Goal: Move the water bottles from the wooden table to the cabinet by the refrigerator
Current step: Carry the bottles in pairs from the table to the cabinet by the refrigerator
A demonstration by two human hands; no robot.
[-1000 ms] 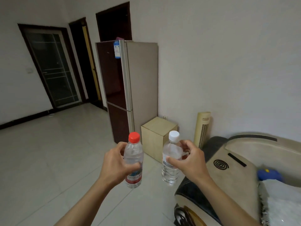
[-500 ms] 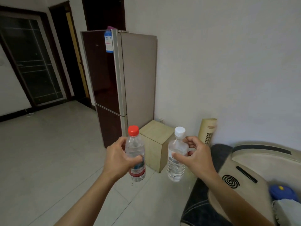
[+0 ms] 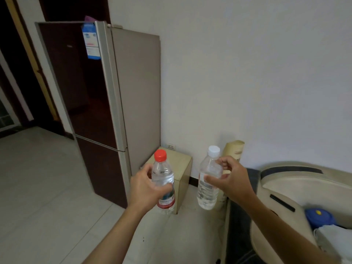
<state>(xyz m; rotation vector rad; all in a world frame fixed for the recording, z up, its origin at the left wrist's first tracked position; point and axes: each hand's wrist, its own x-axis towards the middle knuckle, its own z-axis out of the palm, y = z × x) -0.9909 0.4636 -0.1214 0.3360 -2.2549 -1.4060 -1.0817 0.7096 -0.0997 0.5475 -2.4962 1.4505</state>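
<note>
My left hand (image 3: 146,187) grips a clear water bottle with a red cap (image 3: 164,180) and a red label, held upright. A second clear bottle with a white cap (image 3: 208,183) stands upright in my right hand (image 3: 231,181). Both bottles hang in the air in front of a small pale yellow cabinet (image 3: 182,168). The cabinet sits on the floor against the wall, just right of the tall dark-fronted refrigerator (image 3: 106,103). Part of the cabinet's top and front is hidden behind the red-capped bottle and my left hand.
A beige tower fan (image 3: 235,149) stands right of the cabinet by the wall. A cream and black massage chair (image 3: 285,187) fills the lower right, with a blue object (image 3: 319,217) on it. Tiled floor (image 3: 42,197) stretches left toward dark doorways.
The refrigerator and the cabinet have grown larger and shifted as I came closer. Both hands keep the same grip on the bottles, held at about the same height.
</note>
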